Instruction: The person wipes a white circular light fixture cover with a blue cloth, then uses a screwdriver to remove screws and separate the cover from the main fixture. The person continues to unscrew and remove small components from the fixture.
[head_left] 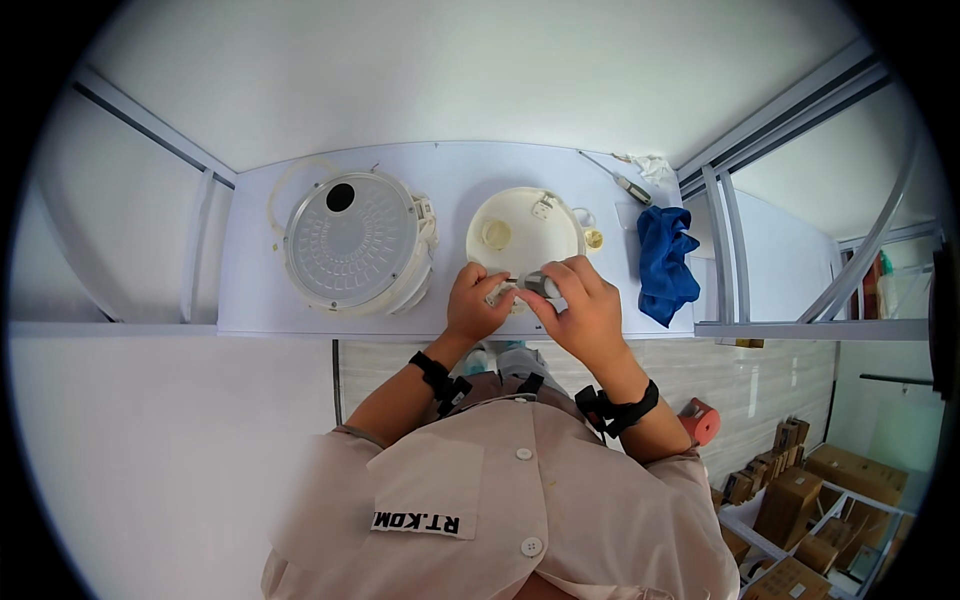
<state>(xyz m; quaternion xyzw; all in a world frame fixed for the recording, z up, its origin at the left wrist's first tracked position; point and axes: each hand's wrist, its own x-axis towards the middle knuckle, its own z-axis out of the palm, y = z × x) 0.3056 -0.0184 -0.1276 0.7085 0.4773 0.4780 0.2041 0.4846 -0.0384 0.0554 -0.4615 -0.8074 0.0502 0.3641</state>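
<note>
Across the white table (pixel 455 163), the round white appliance (pixel 352 242) stands at left, its disc-shaped face turned up and a dark oval on its far part. Right of it, near the middle, the round cream lid (pixel 540 245) lies flat by the near edge. Farther right is a crumpled blue cloth (pixel 667 262), its long axis running near to far.

Both forearms reach in from the near side and slant inward, so the hands almost meet over the lid's near rim. The left hand (pixel 478 303) is curled, thumb and fingertips pinching a small white fitting; whether that joins the lid, I cannot tell. The right hand (pixel 585 308) bends in, thumb and fingers gripping a tool (pixel 541 285) by its grey handle. That tool lies roughly left to right, its thin dark end pointing left at the left fingertips.

Beyond the cloth, a screwdriver (pixel 632 189) points far and left. Just right of the lid sits a little yellowish cap (pixel 594 240).
</note>
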